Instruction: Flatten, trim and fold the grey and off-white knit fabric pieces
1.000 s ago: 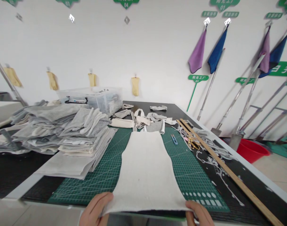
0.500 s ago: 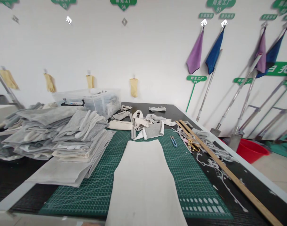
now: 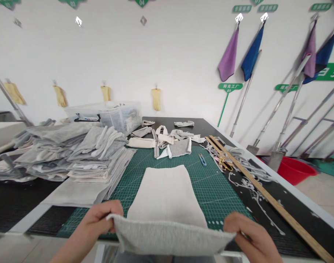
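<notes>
A long piece of fabric lies on the green cutting mat (image 3: pixel 219 197), its far part showing a cream face (image 3: pixel 167 190). Its near end is lifted over the table's front edge and shows a grey face (image 3: pixel 169 237) with a stitched edge along the top. My left hand (image 3: pixel 106 215) is closed on the left corner of that end. The right corner is pinched in my right hand (image 3: pixel 243 233). Between my hands the raised edge stretches across, sagging slightly.
To the left rise stacks of folded grey and cream fabric (image 3: pixel 98 171), before a clear plastic box (image 3: pixel 109 117). Fabric scraps (image 3: pixel 180 148) lie behind the mat. Blue thread snips (image 3: pixel 202 159), gold-handled scissors (image 3: pixel 225 165), wooden strips (image 3: pixel 254 188) and loose trimmings lie at right.
Both my hands have come into clear view, gripping the fabric's near end. That end is now raised, turning up its grey side, and the cream part visible on the mat is shorter.
</notes>
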The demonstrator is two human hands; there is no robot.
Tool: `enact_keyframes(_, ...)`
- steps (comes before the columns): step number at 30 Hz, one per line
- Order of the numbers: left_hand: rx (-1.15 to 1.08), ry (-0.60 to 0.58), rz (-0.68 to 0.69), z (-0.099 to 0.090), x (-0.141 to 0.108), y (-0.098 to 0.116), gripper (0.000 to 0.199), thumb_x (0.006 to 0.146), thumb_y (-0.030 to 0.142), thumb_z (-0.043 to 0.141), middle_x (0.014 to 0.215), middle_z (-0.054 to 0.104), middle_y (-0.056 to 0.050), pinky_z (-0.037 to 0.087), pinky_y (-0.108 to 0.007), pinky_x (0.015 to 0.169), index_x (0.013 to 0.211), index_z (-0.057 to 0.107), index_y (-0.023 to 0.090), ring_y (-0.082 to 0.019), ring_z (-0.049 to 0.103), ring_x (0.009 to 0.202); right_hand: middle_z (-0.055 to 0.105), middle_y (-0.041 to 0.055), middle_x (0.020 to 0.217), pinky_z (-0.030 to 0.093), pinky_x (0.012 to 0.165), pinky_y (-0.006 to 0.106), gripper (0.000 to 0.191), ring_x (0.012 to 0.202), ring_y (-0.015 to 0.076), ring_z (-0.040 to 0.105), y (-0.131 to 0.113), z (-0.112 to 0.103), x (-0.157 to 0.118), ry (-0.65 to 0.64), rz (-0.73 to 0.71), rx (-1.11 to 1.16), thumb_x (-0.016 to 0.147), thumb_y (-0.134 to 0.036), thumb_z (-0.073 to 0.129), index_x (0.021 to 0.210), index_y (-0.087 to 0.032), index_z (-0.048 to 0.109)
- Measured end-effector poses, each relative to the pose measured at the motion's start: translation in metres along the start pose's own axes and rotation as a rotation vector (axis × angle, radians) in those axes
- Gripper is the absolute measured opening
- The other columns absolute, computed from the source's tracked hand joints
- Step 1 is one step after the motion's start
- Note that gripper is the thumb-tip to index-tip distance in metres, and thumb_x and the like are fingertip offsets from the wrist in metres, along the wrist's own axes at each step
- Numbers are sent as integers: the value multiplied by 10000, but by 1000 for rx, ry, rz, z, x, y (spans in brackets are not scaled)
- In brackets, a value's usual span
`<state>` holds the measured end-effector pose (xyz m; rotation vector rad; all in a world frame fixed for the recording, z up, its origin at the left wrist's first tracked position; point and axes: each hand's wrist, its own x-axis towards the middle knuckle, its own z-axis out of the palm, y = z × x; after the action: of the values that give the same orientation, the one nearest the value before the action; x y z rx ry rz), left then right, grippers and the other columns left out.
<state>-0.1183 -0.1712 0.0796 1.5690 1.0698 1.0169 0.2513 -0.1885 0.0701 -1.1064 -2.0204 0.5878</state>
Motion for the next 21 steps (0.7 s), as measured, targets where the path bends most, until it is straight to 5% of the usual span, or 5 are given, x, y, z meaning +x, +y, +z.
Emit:
enact_keyframes(6, -125, 226, -66, -10, 66, -4, 76, 520, 79, 376, 388, 308, 35, 241, -205, 434, 500, 419, 138, -69, 335, 418, 469, 26, 600, 335, 538, 221, 139, 586, 121, 434, 19, -1, 78, 272, 135, 79, 645, -148, 363, 626, -129, 499)
enact_keyframes(10, -150, 216, -86, -21, 116, -30, 58, 525, 103, 369, 372, 284, 56, 270, -199, 438, 558, 398, 141, -57, 283, 375, 406, 8, 543, 286, 470, 181, 233, 499, 78, 372, 53, 9, 129, 247, 192, 75, 642, -144, 281, 731, -89, 490)
enact_keyframes(14, 92, 337, -334, -30, 155, -65, 176, 531, 147, 379, 461, 377, 43, 357, -236, 503, 697, 435, 150, -81, 372, 439, 475, 46, 718, 319, 580, 218, 297, 594, 93, 420, 82, 18, 165, 235, 214, -29, 662, -154, 274, 854, -69, 483)
enact_keyframes(18, 444, 432, -174, -30, 159, -83, 319, 557, 173, 443, 832, 506, -38, 372, -282, 714, 873, 479, 146, -118, 470, 700, 467, 61, 939, 309, 724, 249, 296, 774, 123, 431, 64, 35, 148, 139, 123, -123, 711, -179, 311, 942, -100, 479)
enact_keyframes(21, 564, 237, 13, -20, 134, -73, 300, 648, 230, 408, 961, 493, -54, 374, -271, 733, 929, 479, 155, -127, 473, 772, 492, -19, 968, 298, 786, 240, 211, 907, 137, 411, 31, 58, 106, -77, -31, -160, 699, -240, 457, 896, -218, 529)
